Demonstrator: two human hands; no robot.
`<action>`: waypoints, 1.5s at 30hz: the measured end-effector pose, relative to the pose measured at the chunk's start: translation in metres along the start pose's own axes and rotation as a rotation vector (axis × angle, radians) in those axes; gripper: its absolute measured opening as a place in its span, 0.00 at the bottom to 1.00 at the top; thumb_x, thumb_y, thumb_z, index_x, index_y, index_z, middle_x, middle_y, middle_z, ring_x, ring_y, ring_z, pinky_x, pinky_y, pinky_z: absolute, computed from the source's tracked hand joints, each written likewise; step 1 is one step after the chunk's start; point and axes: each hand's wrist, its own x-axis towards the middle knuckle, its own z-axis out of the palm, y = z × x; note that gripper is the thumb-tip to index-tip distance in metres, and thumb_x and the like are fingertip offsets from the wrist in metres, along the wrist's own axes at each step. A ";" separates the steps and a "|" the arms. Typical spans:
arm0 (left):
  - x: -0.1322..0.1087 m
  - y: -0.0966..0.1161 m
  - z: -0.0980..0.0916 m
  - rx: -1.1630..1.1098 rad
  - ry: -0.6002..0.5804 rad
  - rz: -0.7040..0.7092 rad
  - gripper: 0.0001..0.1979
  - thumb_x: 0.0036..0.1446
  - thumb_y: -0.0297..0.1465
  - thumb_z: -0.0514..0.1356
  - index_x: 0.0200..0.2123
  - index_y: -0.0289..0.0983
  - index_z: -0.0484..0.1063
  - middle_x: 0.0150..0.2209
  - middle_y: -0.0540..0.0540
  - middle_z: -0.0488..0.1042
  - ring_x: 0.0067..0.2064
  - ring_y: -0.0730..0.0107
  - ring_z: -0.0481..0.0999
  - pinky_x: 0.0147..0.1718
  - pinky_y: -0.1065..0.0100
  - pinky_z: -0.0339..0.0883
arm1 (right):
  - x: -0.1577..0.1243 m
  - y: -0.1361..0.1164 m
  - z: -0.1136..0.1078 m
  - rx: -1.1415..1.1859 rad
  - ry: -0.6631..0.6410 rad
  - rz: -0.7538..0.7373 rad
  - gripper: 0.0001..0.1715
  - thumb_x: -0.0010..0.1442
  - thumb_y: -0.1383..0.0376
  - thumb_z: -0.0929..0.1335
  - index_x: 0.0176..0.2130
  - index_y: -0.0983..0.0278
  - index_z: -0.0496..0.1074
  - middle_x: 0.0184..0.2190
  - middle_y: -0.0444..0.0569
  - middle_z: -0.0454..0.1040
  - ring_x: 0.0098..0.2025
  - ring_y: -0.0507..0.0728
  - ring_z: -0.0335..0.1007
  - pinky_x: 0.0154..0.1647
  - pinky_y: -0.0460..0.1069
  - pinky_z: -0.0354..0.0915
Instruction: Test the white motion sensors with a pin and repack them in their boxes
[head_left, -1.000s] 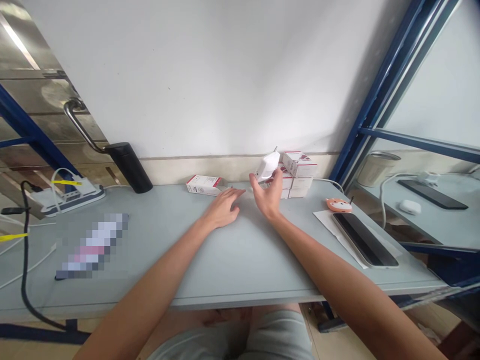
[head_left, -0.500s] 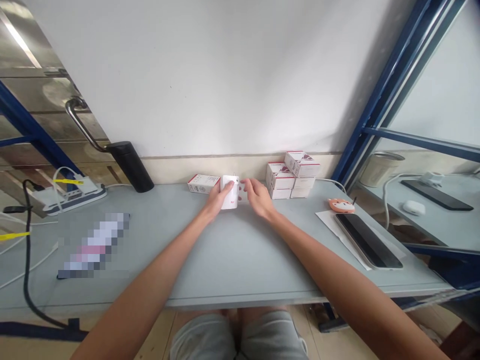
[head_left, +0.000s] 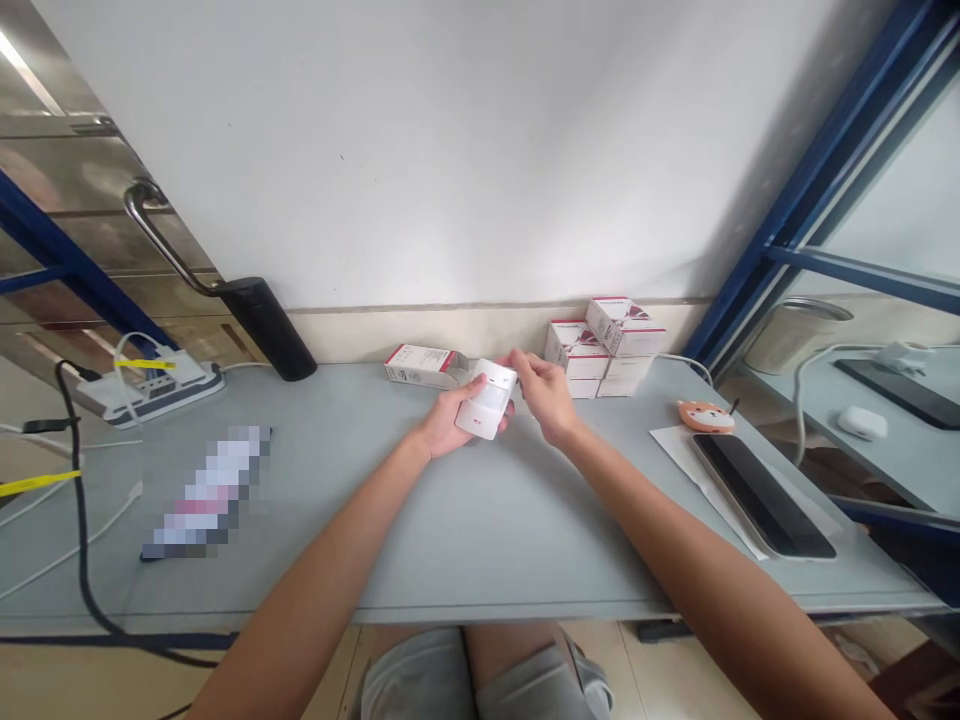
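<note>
Device [head_left: 486, 402], white, boxy, red-marked

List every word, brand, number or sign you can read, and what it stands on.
No text reads clearly.
White device: red mark, too small.
Lone box: print too small.
Stacked boxes: print too small, blurred.
Pixelated item: obscured.

Stacked boxes [head_left: 602, 350] on grey desk [head_left: 510, 545]
</note>
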 end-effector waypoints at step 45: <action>-0.061 -0.002 -0.008 -0.309 0.055 -0.238 0.20 0.64 0.32 0.58 0.57 0.35 0.78 0.53 0.33 0.79 0.47 0.46 0.81 0.42 0.52 0.75 | 0.001 -0.035 -0.085 -0.167 0.700 -0.399 0.25 0.70 0.48 0.67 0.26 0.56 0.63 0.23 0.44 0.62 0.22 0.54 0.51 0.23 0.53 0.43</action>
